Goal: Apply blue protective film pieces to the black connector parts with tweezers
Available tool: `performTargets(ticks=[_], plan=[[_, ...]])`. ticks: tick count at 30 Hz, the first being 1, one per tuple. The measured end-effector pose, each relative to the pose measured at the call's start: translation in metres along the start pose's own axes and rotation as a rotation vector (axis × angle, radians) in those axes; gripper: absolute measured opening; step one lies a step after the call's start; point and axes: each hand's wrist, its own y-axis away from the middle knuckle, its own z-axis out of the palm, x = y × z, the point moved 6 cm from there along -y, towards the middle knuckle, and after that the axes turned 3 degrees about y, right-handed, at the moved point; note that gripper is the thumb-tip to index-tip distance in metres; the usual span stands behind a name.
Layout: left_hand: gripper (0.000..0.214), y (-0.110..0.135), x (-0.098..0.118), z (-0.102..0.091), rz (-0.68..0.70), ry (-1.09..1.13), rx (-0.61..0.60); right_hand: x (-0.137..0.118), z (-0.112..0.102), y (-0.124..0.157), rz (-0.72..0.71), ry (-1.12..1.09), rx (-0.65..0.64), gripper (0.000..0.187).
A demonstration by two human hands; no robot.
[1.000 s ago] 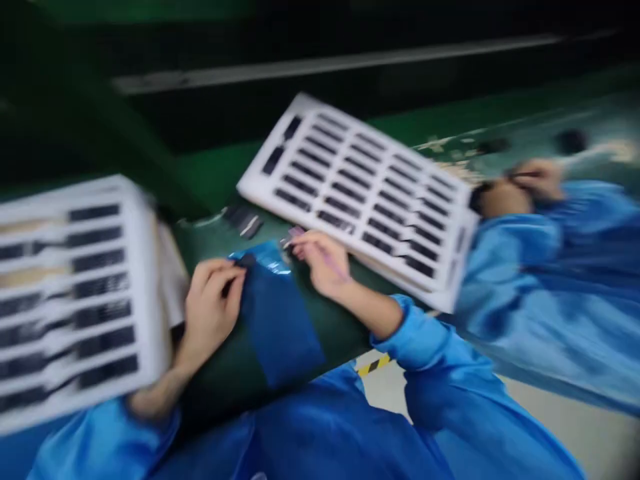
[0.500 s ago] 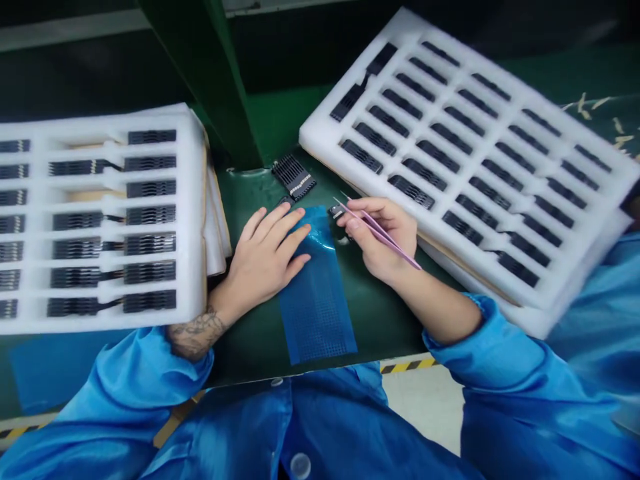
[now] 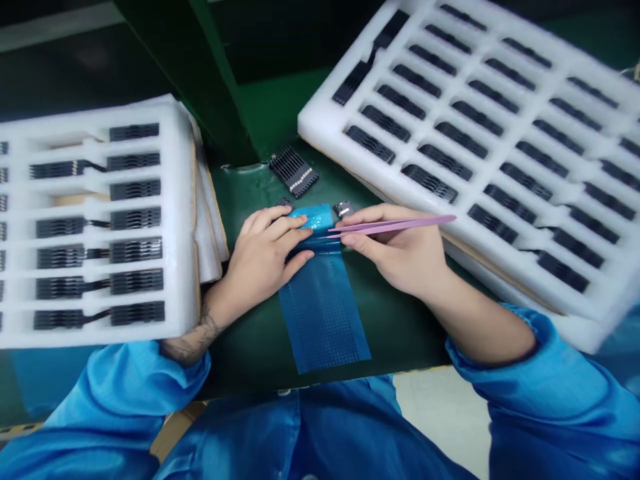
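Observation:
A blue dotted film strip lies on the green work surface in front of me. My left hand rests on its upper left part, fingers stretched out flat on the film. My right hand is closed on pink tweezers, whose tips point left and reach the film's folded top edge. A small dark part lies just above the tweezer tips, and another small dark part sits above my left fingers.
A white foam tray with slots of black parts sits at the left on a stack. A larger white foam tray lies tilted at the right. A black comb-like connector lies between them, below a green post.
The view has steadied and shifted. My left hand moved from a pinch to lying flat on the film. The tweezers swung round, tips now pointing left at the film's top edge.

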Motion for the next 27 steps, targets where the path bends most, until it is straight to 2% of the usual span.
performTargets(ticks=[5, 10, 13, 27], plan=[[0.022, 0.002, -0.003, -0.001, 0.007, 0.031, 0.037, -0.002, -0.008, 0.0, -0.019, 0.0, 0.095, 0.017], [0.018, 0.003, -0.004, -0.001, 0.042, 0.053, 0.073, -0.012, 0.002, 0.011, -0.004, -0.025, 0.015, 0.021], [0.016, 0.004, -0.003, -0.002, 0.057, 0.053, 0.092, -0.01, 0.005, 0.013, -0.009, 0.051, 0.03, 0.014], [0.014, 0.003, -0.002, -0.001, 0.041, 0.048, 0.079, -0.006, 0.009, 0.008, -0.035, 0.092, -0.006, 0.014]])
